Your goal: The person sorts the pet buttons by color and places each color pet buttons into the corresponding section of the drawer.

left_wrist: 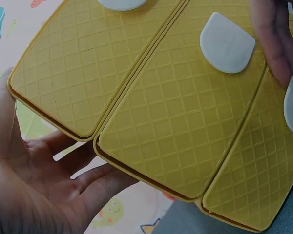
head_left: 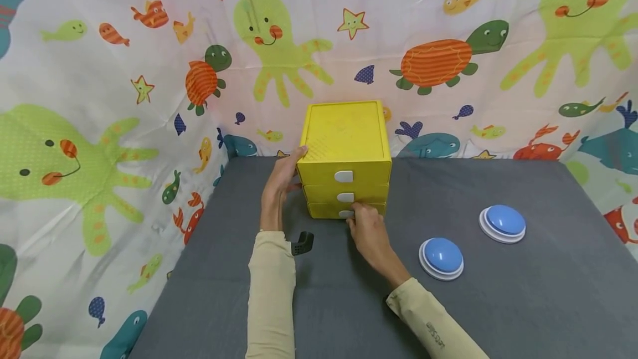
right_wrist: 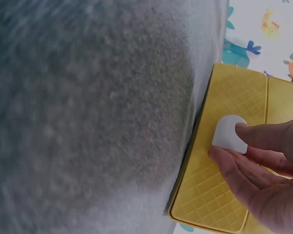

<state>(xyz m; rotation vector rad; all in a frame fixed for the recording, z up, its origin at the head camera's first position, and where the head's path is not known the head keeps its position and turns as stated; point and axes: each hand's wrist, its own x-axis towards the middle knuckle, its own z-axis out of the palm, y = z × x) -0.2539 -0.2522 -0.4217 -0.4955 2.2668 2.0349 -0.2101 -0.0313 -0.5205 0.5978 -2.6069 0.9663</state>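
A small yellow cabinet (head_left: pixel 346 129) with three stacked drawers and a white handle on each stands against the backdrop. My left hand (head_left: pixel 280 181) rests on its left side, the fingers extended along the wall and the thumb near the top front corner. At the lowest drawer (right_wrist: pixel 210 195), my right hand (head_left: pixel 370 231) pinches the white handle (right_wrist: pixel 228 132) between thumb and fingers. The middle handle (left_wrist: pixel 227 44) shows in the left wrist view, untouched. All the drawer fronts look pushed in.
Two blue push buttons with white bases stand on the grey table (head_left: pixel 498 292) to the right: a nearer one (head_left: pixel 442 256) and a farther one (head_left: pixel 505 220). A sea-animal printed cloth (head_left: pixel 319 82) hangs behind and along the left side.
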